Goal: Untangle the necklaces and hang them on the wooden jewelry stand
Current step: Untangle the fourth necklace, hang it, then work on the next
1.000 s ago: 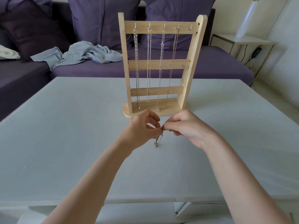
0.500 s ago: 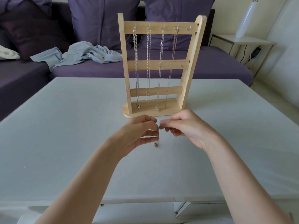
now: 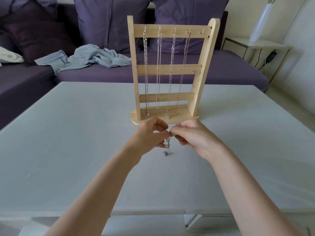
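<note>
1. Grey table (image 3: 68, 142), broad and pale, in front of a purple sofa (image 3: 221, 72).
2. Wooden jewelry stand (image 3: 167, 69) upright at the table's far middle, four hung necklaces (image 3: 159, 68) on its top hooks.
3. Left hand (image 3: 150, 135) and right hand (image 3: 192, 136) near the stand's base, fingertips together, both pinching one silver necklace (image 3: 167, 146).
4. Chain dangling between the hands, bunched low end near or on the tabletop.

Four necklaces (image 3: 158, 72) hung, one stand (image 3: 170, 70), one tangled chain (image 3: 167, 147), two hands (image 3: 150, 135)
</note>
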